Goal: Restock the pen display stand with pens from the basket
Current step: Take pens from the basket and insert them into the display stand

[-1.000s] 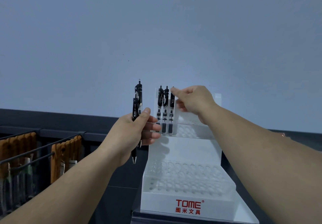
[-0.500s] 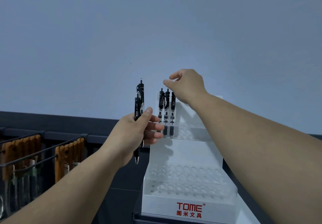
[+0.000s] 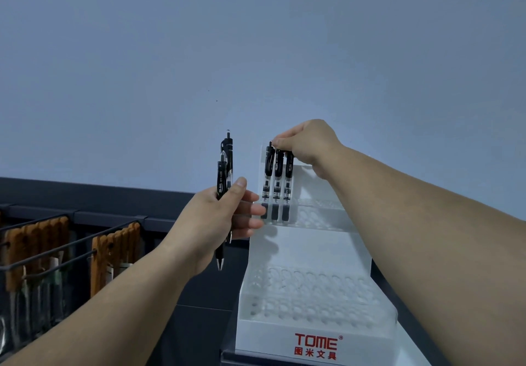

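The left hand grips two black retractable pens with clear barrels upright, tips down. Its thumb presses them from the front and its fingers are curled round behind, just left of the white tiered plastic display stand with the red TOME logo.

Three more black retractable pens stand side by side in the left holes of the stand's top tier. The right hand sits over their tops, fingers curled down and closed together on the upper ends of the middle and right pens. The left pen's clicker shows just beside the fingertips.

At far left hang black wire racks of brown-carded goods.
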